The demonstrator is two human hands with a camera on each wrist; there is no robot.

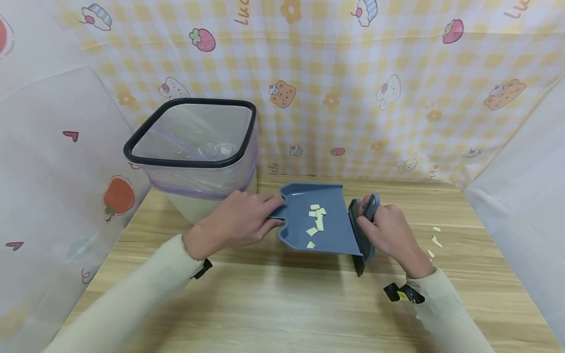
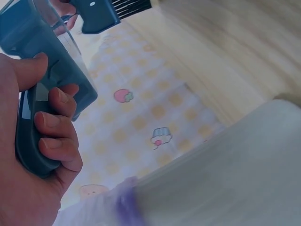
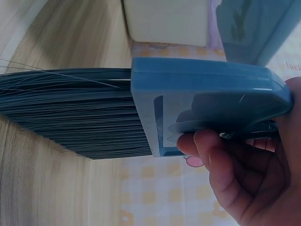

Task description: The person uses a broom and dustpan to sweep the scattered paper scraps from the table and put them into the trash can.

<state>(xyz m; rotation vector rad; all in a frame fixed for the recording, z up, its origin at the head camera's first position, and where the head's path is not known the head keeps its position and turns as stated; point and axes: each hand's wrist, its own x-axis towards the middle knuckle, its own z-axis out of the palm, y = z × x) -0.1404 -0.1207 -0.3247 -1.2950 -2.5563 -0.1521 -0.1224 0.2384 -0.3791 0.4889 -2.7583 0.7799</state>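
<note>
Left hand (image 1: 240, 218): fingers curled round the handle of the dustpan (image 1: 333, 228), thumb pressed along it. Right hand (image 1: 390, 233): fingers bent round the handle of the brush (image 1: 366, 240), gripping it.

The dustpan lay just right of the left hand, between the two hands, and appeared raised — a shadow showed beneath it on the surface (image 1: 265, 309). It looked near level, presumably so that the pale scraps (image 1: 320, 223) on it would not slide off. The brush stood at the pan's open edge, just left of the right hand, probably as a guard on that side; whether bristles touched pan could not be told. A few loose bits (image 1: 436, 241) lay on the surface to the right of the right hand, outside the pan. The bin (image 1: 190, 163), lined with a clear bag (image 1: 207, 181), stood beyond the left hand and to its left.

Orientation: pan's long axis, handle to lip, ran roughly left to right, handle toward the left hand, open lip toward the right. Brush head's length ran near to far along that lip — roughly square to the pan's axis — with bristles downward and handle up in the right hand.
</note>
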